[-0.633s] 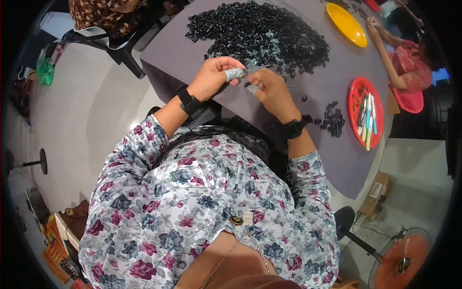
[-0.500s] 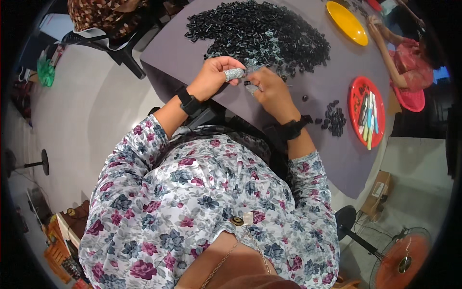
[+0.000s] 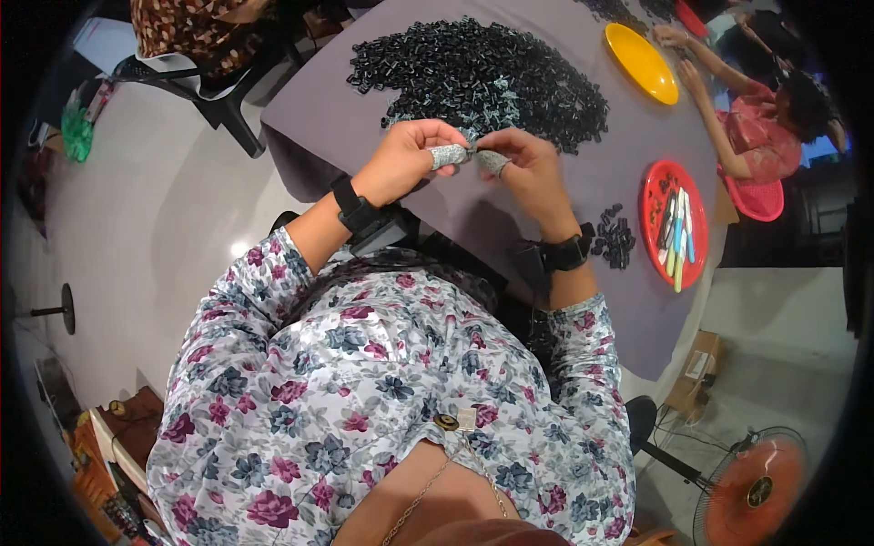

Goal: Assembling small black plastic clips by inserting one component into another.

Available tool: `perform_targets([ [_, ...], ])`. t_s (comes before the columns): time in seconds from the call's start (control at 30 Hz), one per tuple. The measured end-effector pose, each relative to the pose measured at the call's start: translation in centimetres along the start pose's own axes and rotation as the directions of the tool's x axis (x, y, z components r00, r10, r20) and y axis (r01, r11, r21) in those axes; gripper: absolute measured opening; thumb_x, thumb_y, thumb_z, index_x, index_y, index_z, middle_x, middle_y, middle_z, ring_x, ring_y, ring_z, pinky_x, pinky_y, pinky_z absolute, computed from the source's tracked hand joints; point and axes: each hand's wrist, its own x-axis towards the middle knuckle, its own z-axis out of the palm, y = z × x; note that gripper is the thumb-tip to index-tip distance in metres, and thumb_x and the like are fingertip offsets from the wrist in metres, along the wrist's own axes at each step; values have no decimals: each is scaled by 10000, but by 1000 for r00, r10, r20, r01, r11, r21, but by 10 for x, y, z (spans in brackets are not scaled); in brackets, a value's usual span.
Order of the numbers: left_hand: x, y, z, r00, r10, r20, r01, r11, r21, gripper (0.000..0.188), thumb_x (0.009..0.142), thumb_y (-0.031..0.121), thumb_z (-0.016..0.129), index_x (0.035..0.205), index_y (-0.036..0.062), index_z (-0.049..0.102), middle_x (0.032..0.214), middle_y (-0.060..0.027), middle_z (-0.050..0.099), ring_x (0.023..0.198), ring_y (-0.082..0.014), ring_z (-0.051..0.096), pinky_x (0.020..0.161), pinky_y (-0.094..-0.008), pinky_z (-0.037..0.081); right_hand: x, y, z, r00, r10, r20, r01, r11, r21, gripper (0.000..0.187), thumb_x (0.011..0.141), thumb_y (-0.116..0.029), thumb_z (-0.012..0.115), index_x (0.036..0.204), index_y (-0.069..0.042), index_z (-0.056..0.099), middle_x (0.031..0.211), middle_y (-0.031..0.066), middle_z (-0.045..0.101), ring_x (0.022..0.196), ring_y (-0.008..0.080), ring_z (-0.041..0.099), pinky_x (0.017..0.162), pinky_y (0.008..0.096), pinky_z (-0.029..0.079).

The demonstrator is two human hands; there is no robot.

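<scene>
Over the near edge of the table, my left hand and my right hand meet fingertip to fingertip. Both are closed in a pinch around a small dark piece that is mostly hidden by the fingers. Each thumb is wrapped in speckled grey tape. Just beyond my fingers spreads a wide heap of small black plastic pieces, with pale grey-green bits scattered at its near middle. A smaller pile of black pieces lies right of my right wrist.
A red plate at the right holds slim-handled tools and small dark bits. Farther back are a yellow plate and another person's arms. A black chair stands far left, a fan low right.
My right hand has turned, its fingers now meeting the left's in a pinch. A small dark round piece that lay by my right wrist is no longer seen. The view has shifted slightly.
</scene>
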Motion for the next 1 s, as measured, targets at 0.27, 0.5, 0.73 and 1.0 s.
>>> perform_targets([
  [0.27,-2,27,6,992,126,3,-126,991,38,131,924,29,637,1045,1,677,907,-13,682,742,-62,605,689,-204,496,6,-15,-5,991,-104,82,109,992,-57,200,893,29,609,1081,35,678,903,55,699,775,97,657,663,236,532],
  [0.5,-3,28,10,995,92,-39,-90,995,49,129,926,16,626,1042,-17,670,910,-32,682,730,-70,596,677,-209,496,-1,-10,0,984,-174,27,175,985,-15,228,909,33,574,1120,8,656,923,54,696,795,98,667,673,224,536],
  [0.73,1,25,18,995,82,-63,-78,995,63,130,930,12,624,1048,-20,666,918,-38,690,730,-72,594,670,-207,492,1,-12,-4,994,-79,-81,91,983,159,122,928,-4,596,1050,-6,601,875,89,699,687,115,673,581,212,516],
  [1.0,1,22,21,993,74,-91,-73,997,22,107,903,-14,617,988,-8,683,875,-32,701,714,-55,606,638,-195,493,2,1,-4,999,-41,18,36,981,191,113,956,-39,586,1062,-6,567,871,115,703,698,153,689,588,230,524],
])
